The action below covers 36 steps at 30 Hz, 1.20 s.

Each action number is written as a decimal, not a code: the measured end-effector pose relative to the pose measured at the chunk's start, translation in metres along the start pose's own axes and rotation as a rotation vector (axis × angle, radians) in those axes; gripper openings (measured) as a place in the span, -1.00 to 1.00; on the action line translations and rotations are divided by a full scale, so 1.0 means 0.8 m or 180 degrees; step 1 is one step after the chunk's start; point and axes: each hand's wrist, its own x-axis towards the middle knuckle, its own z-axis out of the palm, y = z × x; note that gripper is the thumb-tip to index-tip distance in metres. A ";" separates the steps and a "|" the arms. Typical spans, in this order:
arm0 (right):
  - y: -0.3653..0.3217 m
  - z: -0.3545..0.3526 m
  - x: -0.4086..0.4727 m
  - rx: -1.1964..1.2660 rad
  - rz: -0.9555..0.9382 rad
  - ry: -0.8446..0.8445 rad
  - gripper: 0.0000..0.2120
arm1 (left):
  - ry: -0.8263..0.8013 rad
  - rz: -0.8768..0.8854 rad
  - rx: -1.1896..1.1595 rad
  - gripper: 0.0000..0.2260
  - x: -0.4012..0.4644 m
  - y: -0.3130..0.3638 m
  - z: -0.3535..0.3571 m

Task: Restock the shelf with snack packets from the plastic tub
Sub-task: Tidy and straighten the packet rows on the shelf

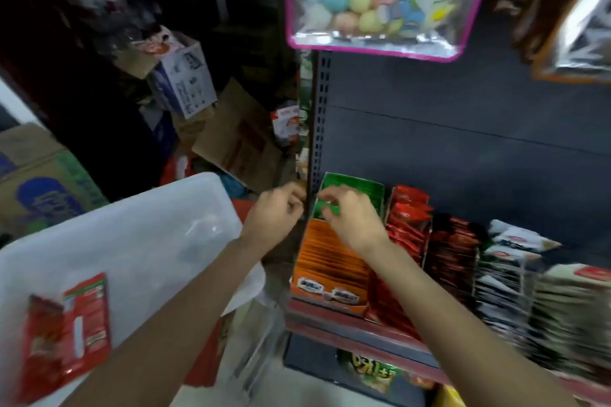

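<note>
We see dim, uneven lighting: the upper left background is nearly black. Glare marks the hanging toy bag point(380, 0) and the plastic tub point(139, 235). Motion blur smears the packets at right; wide-angle distortion bends the frame edges.

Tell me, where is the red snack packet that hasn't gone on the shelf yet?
In the head view it lies at the lower left, inside the clear plastic tub, left of the left forearm: the red snack packet.
</note>
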 end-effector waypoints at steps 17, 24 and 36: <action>-0.338 0.365 -0.029 0.0522 0.0643 -0.2049 -0.28 | -0.0251 -0.2038 0.0647 -0.22 -0.258 -0.315 -0.282; -0.377 0.388 -0.026 0.0672 0.1107 -0.1787 -0.46 | -0.0145 -0.1874 -0.0713 -0.36 -0.273 -0.343 -0.300; -0.347 0.293 -0.013 0.2285 0.0937 -0.0955 -0.88 | 0.0987 -0.1391 0.0101 -0.76 -0.230 -0.276 -0.297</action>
